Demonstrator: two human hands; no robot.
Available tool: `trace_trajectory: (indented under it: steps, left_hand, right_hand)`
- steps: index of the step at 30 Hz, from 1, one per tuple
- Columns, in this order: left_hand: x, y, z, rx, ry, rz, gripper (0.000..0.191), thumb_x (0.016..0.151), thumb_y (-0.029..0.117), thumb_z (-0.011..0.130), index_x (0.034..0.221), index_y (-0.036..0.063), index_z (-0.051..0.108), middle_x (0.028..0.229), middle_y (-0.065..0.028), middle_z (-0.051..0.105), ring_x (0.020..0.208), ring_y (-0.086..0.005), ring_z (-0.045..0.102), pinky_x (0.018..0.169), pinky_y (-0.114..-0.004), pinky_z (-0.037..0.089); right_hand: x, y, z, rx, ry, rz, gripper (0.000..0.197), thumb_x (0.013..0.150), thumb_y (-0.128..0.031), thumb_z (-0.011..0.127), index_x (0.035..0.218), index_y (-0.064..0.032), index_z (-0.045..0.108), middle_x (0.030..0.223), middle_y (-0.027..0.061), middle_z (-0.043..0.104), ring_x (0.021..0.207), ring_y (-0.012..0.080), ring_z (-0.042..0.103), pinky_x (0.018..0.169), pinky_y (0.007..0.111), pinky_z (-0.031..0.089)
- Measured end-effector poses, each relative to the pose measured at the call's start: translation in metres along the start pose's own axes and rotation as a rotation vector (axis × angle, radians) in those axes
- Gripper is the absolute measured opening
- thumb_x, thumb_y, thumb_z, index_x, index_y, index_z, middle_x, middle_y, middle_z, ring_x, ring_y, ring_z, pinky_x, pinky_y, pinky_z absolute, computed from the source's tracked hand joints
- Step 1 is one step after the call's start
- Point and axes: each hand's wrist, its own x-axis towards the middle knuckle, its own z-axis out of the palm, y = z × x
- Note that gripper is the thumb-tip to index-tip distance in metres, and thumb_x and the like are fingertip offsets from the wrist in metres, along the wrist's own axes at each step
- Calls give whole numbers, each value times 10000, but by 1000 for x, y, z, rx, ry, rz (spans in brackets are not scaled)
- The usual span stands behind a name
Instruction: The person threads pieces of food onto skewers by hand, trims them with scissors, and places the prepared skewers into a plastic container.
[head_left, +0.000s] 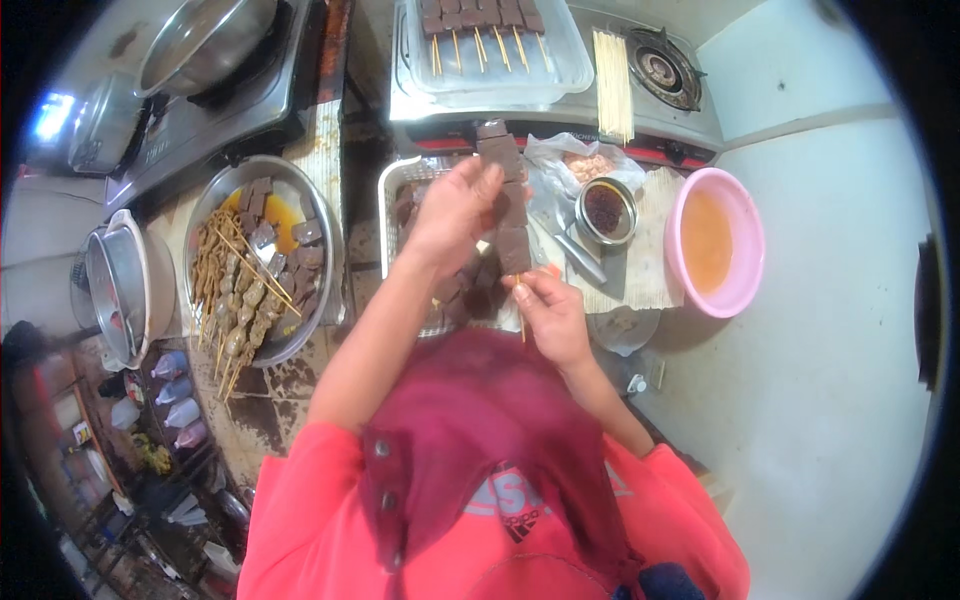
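Observation:
My left hand (459, 214) is closed around the upper part of a row of dark brown food blocks (514, 249), threaded on a bamboo skewer (523, 330). Just below the lowest block, my right hand (553, 313) pinches the bare stick between thumb and fingers. The skewer stands nearly in line with my body, its bare end towards me. Beneath both hands is a white plastic basket (385, 225) with more brown blocks (452, 289) inside, partly covered by my left forearm. The far side of the held blocks is hidden.
A clear plastic tub (495, 94) of finished skewers and a bundle of sticks (613, 86) rest on the gas stove (679, 124). To the right are a knife (581, 259), a metal bowl (636, 217) and a pink basin (754, 247). A large metal basin (330, 247) of skewers stands left.

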Motion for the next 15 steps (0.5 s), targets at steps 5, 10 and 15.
trace_trajectory:
  steps: [5, 10, 15]
  left_hand:
    - [-25, -36, 8, 122, -50, -131, 265, 885, 110, 594, 1096, -43, 546, 957, -99, 648, 854, -147, 626, 708, -253, 509]
    - [-22, -41, 7, 117, -34, -134, 252, 899, 108, 571, 1121, -11, 551, 991, -95, 647, 863, -160, 635, 714, -271, 528]
    - [-20, -38, 7, 142, 32, -99, 255, 897, 133, 580, 1105, -13, 562, 931, -83, 654, 834, -142, 636, 655, -243, 510]
  right_hand:
    - [9, 11, 3, 48, 121, -101, 152, 903, -44, 535, 1009, 24, 620, 814, -23, 554, 734, 39, 479, 657, 194, 397]
    - [11, 13, 4, -18, 117, -114, 152, 898, -43, 539, 1010, 26, 615, 871, -10, 581, 776, 46, 493, 682, 204, 411]
    - [7, 4, 7, -193, 143, -89, 157, 896, -51, 542, 997, 29, 631, 834, -4, 589, 751, 50, 502, 666, 207, 417]
